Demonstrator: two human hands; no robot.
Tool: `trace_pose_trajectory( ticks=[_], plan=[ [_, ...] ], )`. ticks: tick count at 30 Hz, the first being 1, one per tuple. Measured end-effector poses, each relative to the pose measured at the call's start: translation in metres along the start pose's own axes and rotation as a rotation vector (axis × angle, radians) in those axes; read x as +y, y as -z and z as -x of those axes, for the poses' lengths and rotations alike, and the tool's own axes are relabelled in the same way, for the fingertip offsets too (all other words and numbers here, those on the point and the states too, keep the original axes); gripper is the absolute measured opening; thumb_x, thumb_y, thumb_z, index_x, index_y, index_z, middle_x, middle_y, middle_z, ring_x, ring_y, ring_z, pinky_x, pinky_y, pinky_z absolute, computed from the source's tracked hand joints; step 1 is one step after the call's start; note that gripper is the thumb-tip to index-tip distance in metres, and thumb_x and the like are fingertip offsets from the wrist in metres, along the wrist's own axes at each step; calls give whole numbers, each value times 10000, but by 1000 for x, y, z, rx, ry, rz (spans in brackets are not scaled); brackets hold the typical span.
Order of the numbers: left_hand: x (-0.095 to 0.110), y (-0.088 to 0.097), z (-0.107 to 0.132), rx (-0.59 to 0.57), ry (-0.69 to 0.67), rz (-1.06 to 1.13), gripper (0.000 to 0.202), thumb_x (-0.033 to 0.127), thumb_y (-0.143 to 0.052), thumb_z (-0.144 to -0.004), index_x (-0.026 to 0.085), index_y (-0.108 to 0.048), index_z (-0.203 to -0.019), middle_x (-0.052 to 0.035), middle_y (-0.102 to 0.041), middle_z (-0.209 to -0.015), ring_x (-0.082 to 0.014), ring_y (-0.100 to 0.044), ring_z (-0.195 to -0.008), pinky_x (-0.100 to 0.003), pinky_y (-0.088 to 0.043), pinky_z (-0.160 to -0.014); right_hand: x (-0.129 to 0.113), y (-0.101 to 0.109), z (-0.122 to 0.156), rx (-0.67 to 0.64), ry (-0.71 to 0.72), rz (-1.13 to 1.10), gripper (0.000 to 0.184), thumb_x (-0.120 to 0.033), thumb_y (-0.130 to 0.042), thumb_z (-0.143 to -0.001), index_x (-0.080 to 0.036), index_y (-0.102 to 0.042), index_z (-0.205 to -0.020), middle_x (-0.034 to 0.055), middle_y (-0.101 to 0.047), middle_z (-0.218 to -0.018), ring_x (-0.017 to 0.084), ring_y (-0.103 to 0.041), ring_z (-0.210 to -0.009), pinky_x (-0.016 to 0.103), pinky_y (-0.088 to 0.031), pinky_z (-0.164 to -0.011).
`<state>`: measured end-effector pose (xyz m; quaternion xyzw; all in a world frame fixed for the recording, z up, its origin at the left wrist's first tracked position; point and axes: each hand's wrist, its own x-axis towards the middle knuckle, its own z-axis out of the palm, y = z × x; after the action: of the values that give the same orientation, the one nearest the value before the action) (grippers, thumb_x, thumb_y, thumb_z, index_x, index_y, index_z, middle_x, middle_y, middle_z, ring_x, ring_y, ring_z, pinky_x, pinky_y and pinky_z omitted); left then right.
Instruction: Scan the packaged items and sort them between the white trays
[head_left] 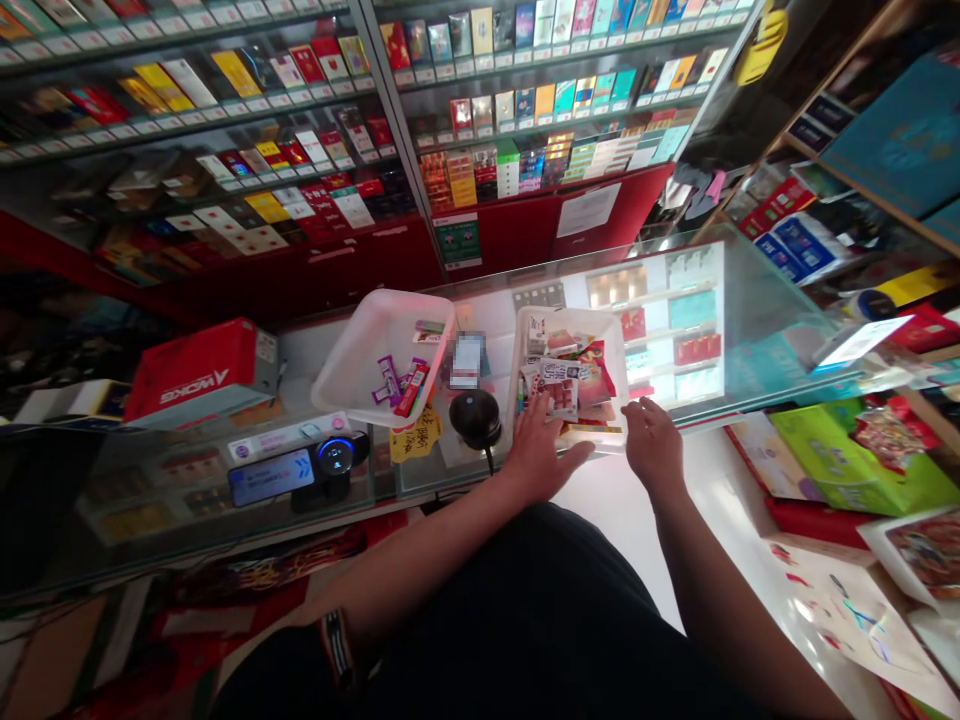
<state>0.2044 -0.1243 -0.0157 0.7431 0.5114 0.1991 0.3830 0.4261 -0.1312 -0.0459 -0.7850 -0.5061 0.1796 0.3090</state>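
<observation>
A white plastic bin [621, 375] holding several snack packets stands on the glass counter in front of me. My left hand [538, 452] lies over its near left edge, fingers stretched out and thumb apart. Its fingertips reach a white packet with dark print [562, 385], and I see no grip on it. At the near right corner of the bin, my right hand [654, 445] is closed on the rim. A red packet [598, 368] lies inside on the right. To the left stands a second white bin [345, 365], with purple-wrapped bars [388, 382] and a red-wrapped bar [411, 388] in it.
Between the bins sits a black rounded device [475, 418] with a cable. A yellow handwritten sign [415, 437], a payment device with a lit screen [274, 477] and a red box [201, 370] are further left. The glass counter [765, 330] extends right. Shelves of small boxes [480, 110] rise behind.
</observation>
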Motion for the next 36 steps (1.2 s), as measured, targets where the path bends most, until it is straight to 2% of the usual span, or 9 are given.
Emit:
trace_pose_trajectory(
  ticks=[6,14,17,20,24,27,30,33,36],
  plan=[
    [-7,26,17,65,-21,72,534,493,-690,-962,203,-687,-1411,-170,-420,-1710,-334,-385,-1605,-517,-355,-1323,-29,-5,-4,26,36,-39,511,-528,-454,-994,-200,-847,-1003,190,-706,-1386,371,-590,-1357,598,-425,-1171],
    [-33,69,38,325,-65,130,408,335,-693,-970,186,-703,-1351,-175,-579,-1578,-303,-521,-1505,-491,-409,-1293,-92,-32,-14,30,220,-81,485,-520,-480,-1017,-189,-834,-1010,188,-714,-1361,331,-616,-1323,542,-449,-1168],
    [-44,88,44,425,-49,159,350,278,-698,-964,203,-708,-1306,-146,-618,-1535,-286,-567,-1455,-472,-495,-1221,-119,-49,-17,19,292,-114,430,-491,-512,-1014,-203,-832,-1003,158,-737,-1310,314,-629,-1290,543,-451,-1165],
    [-58,108,50,480,7,168,335,236,-699,-951,221,-714,-1285,-120,-639,-1501,-272,-606,-1398,-420,-600,-1070,-147,-68,-18,1,342,-128,408,-461,-534,-1009,-183,-832,-996,173,-744,-1294,325,-634,-1284,558,-445,-1167],
    [-89,139,54,523,116,130,322,250,-704,-946,218,-728,-1266,-114,-665,-1464,-266,-654,-1317,-372,-633,-952,-186,-95,-16,-66,432,-153,375,-434,-569,-997,-170,-835,-985,189,-761,-1254,335,-643,-1278,557,-443,-1173],
    [-116,162,55,521,227,25,361,297,-698,-961,208,-719,-1310,-116,-723,-1374,-278,-686,-1252,-413,-591,-1040,-215,-120,-15,-118,536,-141,343,-400,-583,-997,-164,-832,-977,185,-782,-1186,325,-662,-1240,541,-430,-1190],
    [-141,183,55,455,306,-128,373,328,-691,-965,193,-738,-1309,-123,-765,-1289,-295,-704,-1187,-431,-537,-1096,-244,-147,-16,-224,663,-60,299,-345,-588,-997,-169,-828,-965,151,-807,-1102,296,-694,-1154,499,-405,-1216],
    [-158,199,53,355,318,-276,295,340,-630,-1000,200,-802,-1194,-117,-783,-1227,-289,-701,-1150,-406,-512,-1080,-272,-173,-16,-344,707,91,273,-327,-606,-993,-172,-829,-961,130,-819,-1064,292,-700,-1098,455,-444,-1163],
    [-167,209,51,256,359,-401,310,376,-578,-1031,216,-844,-1038,-116,-799,-1127,-290,-697,-1107,-399,-493,-1045,-295,-194,-16,-413,700,250,287,-330,-613,-991,-150,-836,-1013,144,-817,-1095,302,-691,-1113,403,-488,-1064]
  ],
)
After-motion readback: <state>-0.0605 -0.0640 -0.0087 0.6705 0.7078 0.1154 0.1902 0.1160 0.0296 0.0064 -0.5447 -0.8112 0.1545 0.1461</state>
